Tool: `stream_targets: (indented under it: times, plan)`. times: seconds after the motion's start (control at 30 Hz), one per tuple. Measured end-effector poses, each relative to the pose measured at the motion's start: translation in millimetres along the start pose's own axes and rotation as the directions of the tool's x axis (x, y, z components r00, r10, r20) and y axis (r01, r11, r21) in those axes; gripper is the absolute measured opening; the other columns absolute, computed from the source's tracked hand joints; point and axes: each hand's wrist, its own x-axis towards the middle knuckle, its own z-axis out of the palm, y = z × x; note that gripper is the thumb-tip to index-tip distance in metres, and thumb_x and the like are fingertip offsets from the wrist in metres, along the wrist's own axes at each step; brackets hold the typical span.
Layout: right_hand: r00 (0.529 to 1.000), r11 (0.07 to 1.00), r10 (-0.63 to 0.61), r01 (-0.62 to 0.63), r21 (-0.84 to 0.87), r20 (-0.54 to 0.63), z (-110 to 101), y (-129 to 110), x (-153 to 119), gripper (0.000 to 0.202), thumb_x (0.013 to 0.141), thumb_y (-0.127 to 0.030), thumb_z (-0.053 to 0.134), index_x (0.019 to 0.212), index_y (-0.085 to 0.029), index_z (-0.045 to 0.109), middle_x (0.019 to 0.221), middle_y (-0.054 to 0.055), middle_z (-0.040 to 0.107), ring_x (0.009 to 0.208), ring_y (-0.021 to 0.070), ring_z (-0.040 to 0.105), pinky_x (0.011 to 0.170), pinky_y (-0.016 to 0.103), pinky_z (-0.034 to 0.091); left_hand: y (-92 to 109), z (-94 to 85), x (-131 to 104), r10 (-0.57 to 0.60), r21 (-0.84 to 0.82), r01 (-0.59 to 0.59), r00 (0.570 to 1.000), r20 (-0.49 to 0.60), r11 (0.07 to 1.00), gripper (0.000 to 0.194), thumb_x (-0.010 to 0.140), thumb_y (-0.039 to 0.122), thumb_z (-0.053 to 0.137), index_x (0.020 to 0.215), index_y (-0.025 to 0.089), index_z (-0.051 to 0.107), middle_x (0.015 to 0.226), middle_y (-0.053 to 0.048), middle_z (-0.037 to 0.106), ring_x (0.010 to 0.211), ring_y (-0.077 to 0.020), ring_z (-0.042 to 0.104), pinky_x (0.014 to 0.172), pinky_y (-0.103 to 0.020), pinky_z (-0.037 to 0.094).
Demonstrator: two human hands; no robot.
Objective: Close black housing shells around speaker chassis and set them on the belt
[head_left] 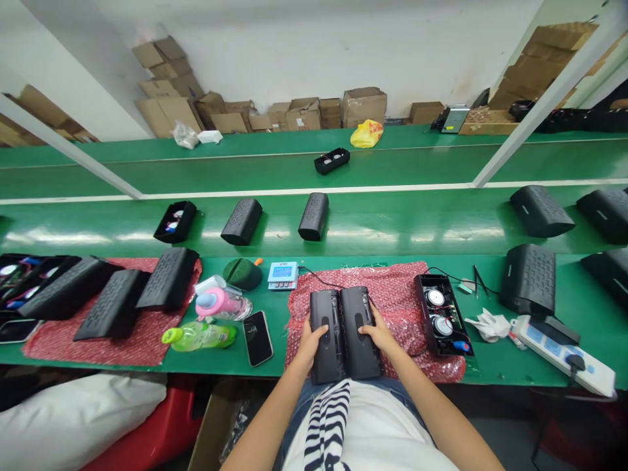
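Two black speakers stand side by side at the table's front edge, over red bubble wrap [397,294]. My left hand [313,340] is closed around the outer side of the left speaker [328,360], thumb on its face beside a small blue light. Around the right speaker [362,360], my right hand [377,332] is closed in the same way, thumb on its face. A thin cable runs from behind the speakers to a small meter with a lit blue display [283,275]. To the right lies an opened speaker housing [444,316] with two round drivers showing.
Left of the wrap are a phone [258,338], a green bottle [201,335] and a pink bottle [223,304]. More speakers [167,278] lie farther left. A power strip [564,353] and crumpled tissue [489,325] are at right. Several speakers sit on the green belt [275,226] behind.
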Motion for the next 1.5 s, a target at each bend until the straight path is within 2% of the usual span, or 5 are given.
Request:
stream_targets:
  times: [0.17, 0.53, 0.83, 1.03, 1.5]
  plan:
    - [0.999, 1.000, -0.026, 0.026, -0.007, -0.025, 3, -4, 2, 0.086, 0.049, -0.020, 0.060, 0.133, -0.027, 0.043, 0.107, 0.002, 0.065, 0.097, 0.0263, 0.059, 0.084, 0.040, 0.049, -5, -11.7, -8, 0.007, -0.018, -0.005, 0.995, 0.102, 1.000, 0.091, 0.058, 0.014, 0.069, 0.139, 0.029, 0.031, 0.134, -0.008, 0.052, 0.107, -0.0229, 0.059, 0.088, -0.034, 0.049]
    - [0.999, 1.000, -0.027, 0.027, -0.006, 0.039, 3, -6, -1, 0.090, 0.052, -0.018, 0.058, 0.138, -0.030, 0.035, 0.130, 0.001, 0.054, 0.100, 0.0236, 0.058, 0.092, 0.040, 0.045, -10, -10.9, 0, 0.048, 0.011, -0.049, 0.998, 0.048, 0.999, 0.087, 0.064, 0.022, 0.069, 0.140, 0.029, 0.029, 0.136, -0.011, 0.049, 0.102, -0.0229, 0.061, 0.086, -0.037, 0.050]
    - [0.990, 1.000, -0.020, 0.020, 0.007, 0.140, -7, 3, -5, 0.096, 0.052, -0.017, 0.062, 0.141, -0.030, 0.028, 0.136, 0.002, 0.049, 0.114, 0.0233, 0.051, 0.100, 0.039, 0.037, -13, -14.9, 0, 0.116, 0.091, -0.124, 0.990, 0.083, 0.988, 0.081, 0.066, 0.024, 0.068, 0.139, 0.028, 0.033, 0.143, -0.008, 0.043, 0.122, -0.0233, 0.049, 0.101, -0.036, 0.039]
    - [0.996, 1.000, -0.008, 0.006, 0.021, 0.094, -7, 7, -9, 0.099, 0.053, -0.018, 0.062, 0.143, -0.029, 0.024, 0.136, 0.002, 0.047, 0.113, 0.0227, 0.053, 0.099, 0.038, 0.038, -7, -17.7, -6, 0.132, 0.099, -0.148, 0.979, 0.156, 0.984, 0.087, 0.059, 0.016, 0.067, 0.138, 0.026, 0.035, 0.139, -0.006, 0.047, 0.124, -0.0242, 0.046, 0.104, -0.035, 0.037]
    - [0.999, 1.000, -0.006, 0.005, 0.028, 0.040, -4, 7, -6, 0.094, 0.051, -0.017, 0.062, 0.140, -0.030, 0.033, 0.128, 0.002, 0.056, 0.105, 0.0239, 0.057, 0.094, 0.039, 0.044, -12, -18.2, 0, 0.126, 0.124, -0.142, 0.984, 0.128, 0.982, 0.091, 0.058, 0.019, 0.069, 0.141, 0.024, 0.030, 0.138, -0.009, 0.047, 0.123, -0.0249, 0.047, 0.104, -0.037, 0.036]
